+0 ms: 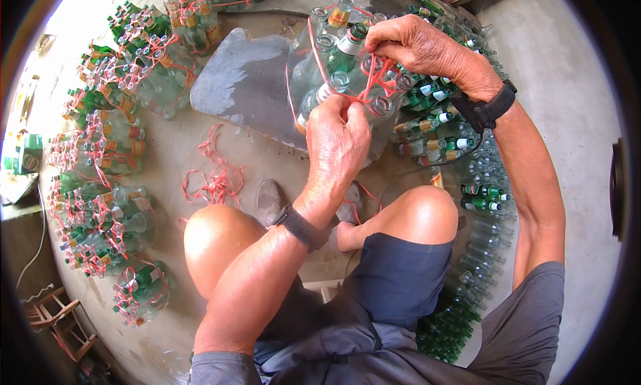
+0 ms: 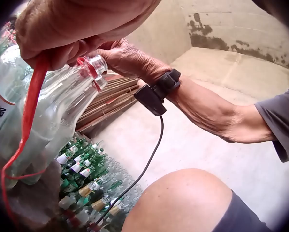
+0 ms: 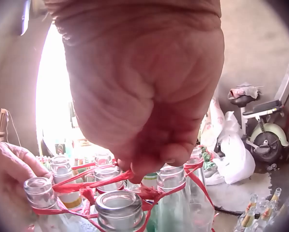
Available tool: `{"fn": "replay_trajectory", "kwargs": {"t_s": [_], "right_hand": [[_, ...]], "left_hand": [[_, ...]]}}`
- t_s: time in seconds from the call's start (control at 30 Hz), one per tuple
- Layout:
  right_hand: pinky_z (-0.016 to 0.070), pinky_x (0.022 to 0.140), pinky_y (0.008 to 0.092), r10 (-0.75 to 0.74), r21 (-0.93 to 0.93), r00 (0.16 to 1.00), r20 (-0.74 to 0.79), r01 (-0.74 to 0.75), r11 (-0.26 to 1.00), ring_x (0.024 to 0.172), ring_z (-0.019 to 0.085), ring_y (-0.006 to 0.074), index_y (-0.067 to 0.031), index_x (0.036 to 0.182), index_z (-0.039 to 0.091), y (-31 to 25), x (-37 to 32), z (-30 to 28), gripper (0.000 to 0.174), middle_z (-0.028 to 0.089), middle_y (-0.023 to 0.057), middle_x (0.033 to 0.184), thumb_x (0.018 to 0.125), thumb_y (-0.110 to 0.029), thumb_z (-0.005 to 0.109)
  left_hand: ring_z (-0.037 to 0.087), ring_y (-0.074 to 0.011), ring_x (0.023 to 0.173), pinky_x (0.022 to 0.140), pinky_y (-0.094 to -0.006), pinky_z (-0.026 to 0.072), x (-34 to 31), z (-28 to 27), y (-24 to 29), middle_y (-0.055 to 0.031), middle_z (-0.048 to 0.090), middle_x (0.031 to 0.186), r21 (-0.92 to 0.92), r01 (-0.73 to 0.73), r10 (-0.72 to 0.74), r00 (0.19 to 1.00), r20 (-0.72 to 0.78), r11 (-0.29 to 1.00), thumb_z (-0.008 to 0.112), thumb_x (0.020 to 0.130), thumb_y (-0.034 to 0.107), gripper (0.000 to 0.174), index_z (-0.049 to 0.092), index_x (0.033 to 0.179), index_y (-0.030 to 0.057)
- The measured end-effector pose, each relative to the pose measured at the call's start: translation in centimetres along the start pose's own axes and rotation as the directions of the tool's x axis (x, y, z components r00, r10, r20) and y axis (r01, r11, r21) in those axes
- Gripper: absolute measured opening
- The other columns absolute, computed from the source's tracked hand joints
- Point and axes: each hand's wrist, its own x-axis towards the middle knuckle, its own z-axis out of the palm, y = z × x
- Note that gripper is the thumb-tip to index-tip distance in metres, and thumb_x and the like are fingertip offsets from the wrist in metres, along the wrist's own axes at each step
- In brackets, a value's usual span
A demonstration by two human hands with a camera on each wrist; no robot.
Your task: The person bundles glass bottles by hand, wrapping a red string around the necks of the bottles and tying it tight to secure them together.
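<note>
A cluster of upright glass bottles [image 1: 304,74], mostly clear with one green, stands on a dark slab [image 1: 247,78]. Red plastic string [image 1: 379,74] runs around and between the bottle necks. At the near side of the cluster the left hand [image 1: 337,138] pinches string between thumb and fingers; in the left wrist view a red strand [image 2: 30,106] hangs from that hand [image 2: 81,29]. Above the necks on the right, the right hand [image 1: 420,51] pinches string with thumb and forefinger. The right wrist view shows this hand [image 3: 144,92] over the bottle mouths [image 3: 119,205], string at its fingertips.
Tied bundles of bottles [image 1: 120,141] line the left side. Many loose bottles [image 1: 481,251] stand in rows on the right. Loose red string [image 1: 217,181] lies on the floor near the shoes [image 1: 269,201]. A wheeled vehicle [image 3: 265,140] and white bags [image 3: 234,157] are farther off.
</note>
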Motion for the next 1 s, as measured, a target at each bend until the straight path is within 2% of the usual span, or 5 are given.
{"fn": "replay_trajectory", "kwargs": {"t_s": [0.23, 0.5, 0.57, 0.9, 1.0], "right_hand": [[0.0559, 0.070, 0.0349, 0.273, 0.238, 0.960, 0.061, -0.280, 0.930, 0.073, 0.067, 0.0141, -0.0003, 0.105, 0.073, -0.4, 0.2, 0.2, 0.011, 0.071, 0.0072, 0.078, 0.095, -0.006, 0.070], [0.0546, 0.061, 0.0281, 0.041, 0.089, 0.999, 0.025, -0.043, 0.995, 0.066, 0.065, 0.0080, 0.0013, 0.101, 0.076, 0.9, 1.7, 0.9, 0.012, 0.071, 0.0018, 0.078, 0.094, -0.005, 0.069], [0.0518, 0.053, 0.0305, 0.351, 0.157, 0.917, 0.189, -0.381, 0.911, 0.057, 0.063, 0.0116, -0.0043, 0.106, 0.079, -0.3, 1.9, 0.1, 0.018, 0.072, 0.0027, 0.075, 0.094, -0.010, 0.068], [0.0466, 0.044, 0.0295, 0.384, 0.090, 0.862, 0.331, -0.435, 0.896, 0.045, 0.059, 0.0097, 0.0004, 0.105, 0.079, -0.4, 3.5, -0.6, 0.021, 0.068, 0.0032, 0.066, 0.091, -0.010, 0.067], [0.0479, 0.044, 0.0300, 0.406, 0.068, 0.825, 0.392, -0.467, 0.882, 0.045, 0.061, 0.0105, -0.0001, 0.108, 0.079, -0.7, 3.7, -1.1, 0.025, 0.070, 0.0043, 0.067, 0.090, -0.010, 0.066]], "left_hand": [[0.074, -0.0314, 0.075, 0.075, -0.0436, 0.0559, -0.1, 0.0, 0.0, -0.0215, 0.074, 0.079, 0.005, 0.042, -0.042, 0.999, 0.006, 0.999, 0.064, 0.099, 0.019, 0.028, 0.076, 0.098, -0.0063], [0.072, -0.0258, 0.071, 0.073, -0.0413, 0.0553, -0.2, 0.0, -0.1, -0.0189, 0.073, 0.077, 0.009, 0.027, -0.027, 1.000, -0.004, 1.000, 0.065, 0.099, 0.019, 0.026, 0.077, 0.100, -0.0041], [0.070, -0.0225, 0.069, 0.070, -0.0408, 0.0546, -0.2, -0.1, -0.1, -0.0178, 0.072, 0.074, -0.005, 0.051, -0.051, 0.999, -0.005, 0.999, 0.064, 0.098, 0.018, 0.026, 0.077, 0.100, -0.0043], [0.066, -0.0190, 0.064, 0.067, -0.0405, 0.0540, -0.1, -0.9, -0.2, -0.0177, 0.067, 0.066, -0.014, 0.087, -0.087, 0.996, 0.024, 0.996, 0.063, 0.096, 0.016, 0.026, 0.077, 0.093, -0.0054], [0.046, -0.0029, 0.061, 0.053, -0.0266, 0.0362, -0.1, -1.4, -0.2, 0.0068, 0.058, 0.068, 0.012, 0.018, -0.018, 1.000, 0.013, 1.000, 0.066, 0.095, 0.013, 0.024, 0.080, 0.095, -0.0070]]}}
